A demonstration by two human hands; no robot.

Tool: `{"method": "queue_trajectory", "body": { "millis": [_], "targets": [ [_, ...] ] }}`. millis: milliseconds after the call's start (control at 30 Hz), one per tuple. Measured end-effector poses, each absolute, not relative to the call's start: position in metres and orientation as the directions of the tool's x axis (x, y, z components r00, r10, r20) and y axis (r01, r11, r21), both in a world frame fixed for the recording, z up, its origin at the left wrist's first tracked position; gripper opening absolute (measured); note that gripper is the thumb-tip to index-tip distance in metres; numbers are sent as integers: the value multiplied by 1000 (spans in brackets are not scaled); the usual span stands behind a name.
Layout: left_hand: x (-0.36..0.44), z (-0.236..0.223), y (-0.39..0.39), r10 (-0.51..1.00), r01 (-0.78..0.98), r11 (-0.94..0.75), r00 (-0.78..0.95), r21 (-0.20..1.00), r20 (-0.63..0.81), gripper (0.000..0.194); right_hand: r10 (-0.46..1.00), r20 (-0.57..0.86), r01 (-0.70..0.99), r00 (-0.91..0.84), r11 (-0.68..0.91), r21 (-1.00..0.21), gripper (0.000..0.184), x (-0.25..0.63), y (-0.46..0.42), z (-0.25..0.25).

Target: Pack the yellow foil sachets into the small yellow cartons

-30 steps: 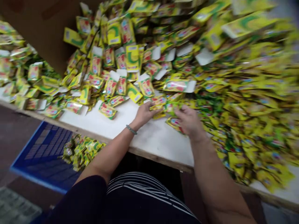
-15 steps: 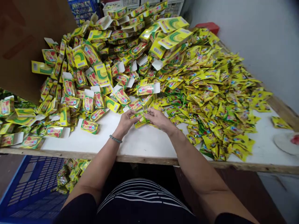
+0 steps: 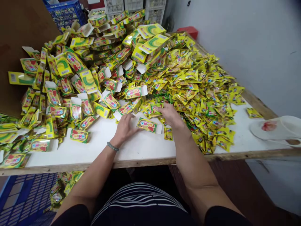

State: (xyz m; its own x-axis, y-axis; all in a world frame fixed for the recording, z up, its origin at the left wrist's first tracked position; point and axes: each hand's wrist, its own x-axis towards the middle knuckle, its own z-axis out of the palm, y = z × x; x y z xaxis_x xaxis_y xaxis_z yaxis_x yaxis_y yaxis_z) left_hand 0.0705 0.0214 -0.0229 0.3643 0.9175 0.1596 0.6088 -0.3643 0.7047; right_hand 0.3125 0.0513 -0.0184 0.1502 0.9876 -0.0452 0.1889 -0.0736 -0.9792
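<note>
My left hand (image 3: 125,127) lies on the white table (image 3: 145,147) with its fingers stretched out, touching the left end of a small yellow carton (image 3: 146,124). The carton lies flat with its white flap open to the right. My right hand (image 3: 170,114) rests palm down, fingers extended, on the near edge of a big heap of yellow-green sachets (image 3: 202,91). A single sachet (image 3: 168,133) lies by my right wrist. Many open cartons of the same kind (image 3: 77,84) are piled to the left and behind.
A brown cardboard sheet (image 3: 16,34) stands at the left. A blue crate (image 3: 21,197) with several sachets (image 3: 60,188) sits below the table's front edge. A white dish-like thing (image 3: 277,128) lies at the right; white crates (image 3: 134,4) and a grey wall behind.
Half a second ago both hands were together around a bundle of sachets. Now they are apart, a carton lies on the table between them, and the view has swung up and right.
</note>
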Motion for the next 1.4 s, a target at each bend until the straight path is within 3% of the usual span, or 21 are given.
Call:
{"method": "queue_trajectory", "body": {
  "millis": [133,300,400,533,633,833,967,1100,1200,1300,1400],
  "targets": [
    [89,-24,16,717,609,-672,677,420,166,69,974,-51,154,219,-87,-984,39,301,54,-18],
    [95,-27,17,732,676,-659,677,330,76,71,965,69,262,254,0,-965,38,290,49,-6],
    [82,-23,20,842,765,-516,535,387,64,71,966,124,315,227,47,-948,34,290,48,-5],
    [63,-19,22,933,799,-343,352,495,78,52,971,120,274,207,61,-960,32,289,50,-11],
    [57,-17,22,961,785,-253,272,566,51,57,970,93,256,226,33,-966,33,289,52,-17],
    [51,-7,20,936,732,-353,263,583,236,63,995,-14,183,103,-33,-982,32,295,50,-16],
    [51,-2,18,926,681,-369,327,632,188,68,998,59,287,35,47,-957,28,294,46,-7],
    [54,-5,19,930,517,-300,344,802,127,75,991,131,408,-12,125,-905,20,285,43,3],
    [55,-10,20,950,310,-91,311,946,-10,60,986,154,381,-56,164,-910,22,277,41,5],
    [55,-13,21,950,94,141,269,986,-161,50,985,158,347,-66,171,-922,28,271,40,3],
    [54,-14,20,951,-55,226,228,973,-208,47,982,177,367,-68,190,-911,28,268,40,1]
  ]
}}
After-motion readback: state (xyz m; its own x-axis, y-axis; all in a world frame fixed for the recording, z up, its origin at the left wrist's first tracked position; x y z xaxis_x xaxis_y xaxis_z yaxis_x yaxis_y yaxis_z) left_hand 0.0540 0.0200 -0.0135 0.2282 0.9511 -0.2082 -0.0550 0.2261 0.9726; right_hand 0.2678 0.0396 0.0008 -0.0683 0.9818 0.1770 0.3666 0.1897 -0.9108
